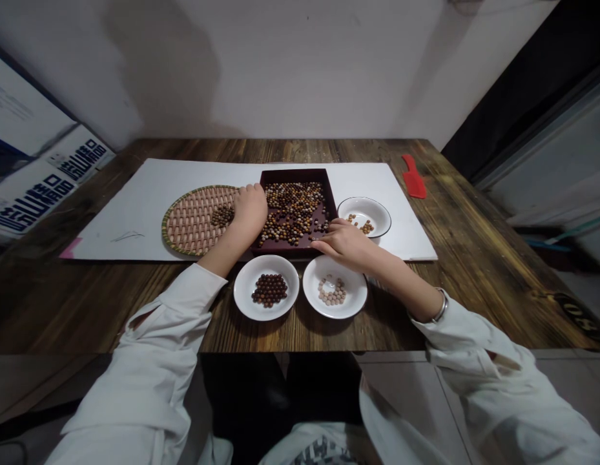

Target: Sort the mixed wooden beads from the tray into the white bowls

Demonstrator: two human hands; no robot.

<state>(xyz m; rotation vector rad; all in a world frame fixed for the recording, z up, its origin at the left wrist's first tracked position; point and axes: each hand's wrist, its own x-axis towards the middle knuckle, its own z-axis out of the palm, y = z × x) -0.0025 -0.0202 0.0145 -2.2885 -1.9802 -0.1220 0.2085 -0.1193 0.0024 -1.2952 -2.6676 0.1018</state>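
The left hand (250, 210) rests curled on the left wall of a dark red tray (296, 174), its fingers (247, 191) bent over and hiding whatever lies beneath them, so I cannot tell whether they hold anything. The right hand (341, 240) comes in at the tray's 4 o'clock, its fingers (323, 241) nearly closed and low over the near corner, seemingly holding nothing (though a single small bead might not show from up here). Mixed beads (292, 213) fill the tray, which sits centrally, where both hands can reach it. A round woven basket (186, 221) at 9 o'clock bears a small heap of brown beads (223, 216). White dishes stand close by, each keeping its beads apart: tan beads in the dish (372, 210) at 3 o'clock, pale beads in the dish (358, 294) at 5 o'clock, and dark beads in the dish (244, 290) at 7 o'clock. A white sheet (125, 213) lies under most of this on the dark wooden counter (86, 310), with a red plastic scraper (414, 177) at 2 o'clock.
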